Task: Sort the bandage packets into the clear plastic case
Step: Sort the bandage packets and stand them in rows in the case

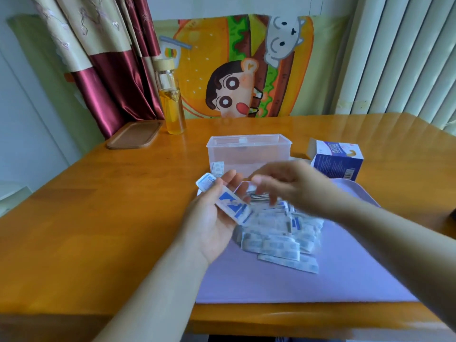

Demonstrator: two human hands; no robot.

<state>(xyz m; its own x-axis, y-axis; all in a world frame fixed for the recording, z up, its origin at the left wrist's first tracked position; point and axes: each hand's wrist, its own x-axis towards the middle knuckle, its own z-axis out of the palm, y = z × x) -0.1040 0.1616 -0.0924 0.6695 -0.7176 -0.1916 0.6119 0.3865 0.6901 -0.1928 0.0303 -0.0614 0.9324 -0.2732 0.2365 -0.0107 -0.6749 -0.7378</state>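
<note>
Hands are gathering: left hand (pixel 213 218) grips several bandage packets (pixel 234 207); right hand (pixel 291 183) blurs over the pile (pixel 278 233), grip untellable. Next, I judge, the stack goes into the clear plastic case (pixel 249 154).

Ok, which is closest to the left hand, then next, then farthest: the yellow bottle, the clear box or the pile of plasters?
1. The pile of bandage packets, right beside the left hand, on its right.
2. The clear case, just behind the hand.
3. The bottle, far back on the left.
</note>
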